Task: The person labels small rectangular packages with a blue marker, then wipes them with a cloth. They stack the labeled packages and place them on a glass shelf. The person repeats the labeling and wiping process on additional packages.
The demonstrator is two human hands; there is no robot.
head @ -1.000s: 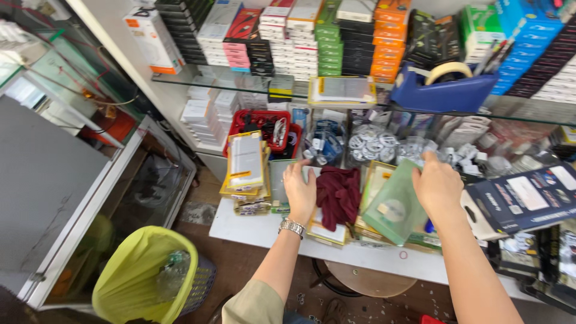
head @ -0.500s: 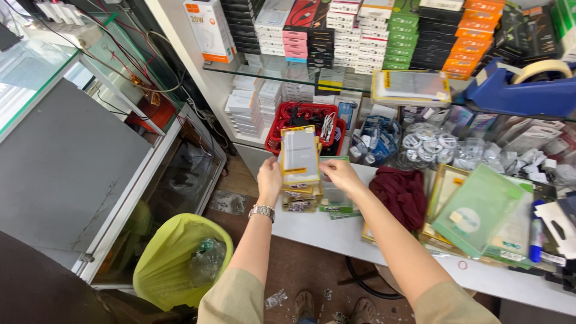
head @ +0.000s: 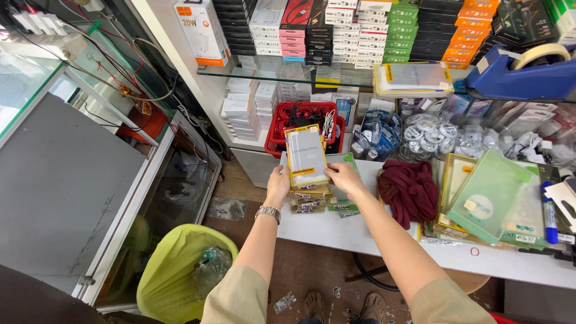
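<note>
A yellow-lined bin (head: 180, 273) was seen at the near left, below the white tabletop (head: 336, 231). The left hand (head: 278, 185) was held at the left edge of a yellow-edged flat packet (head: 306, 156), fingers closed on it. The packet was kept tilted up above a stack of similar packets (head: 309, 199) on the tabletop's left end. The right hand (head: 345, 177) was closed on the packet's lower right corner. Further right lay a maroon cloth (head: 411, 189) and green flat packets (head: 489, 195).

Two hands (head: 278, 185), one red basket (head: 277, 129), one cloth (head: 410, 189).
</note>
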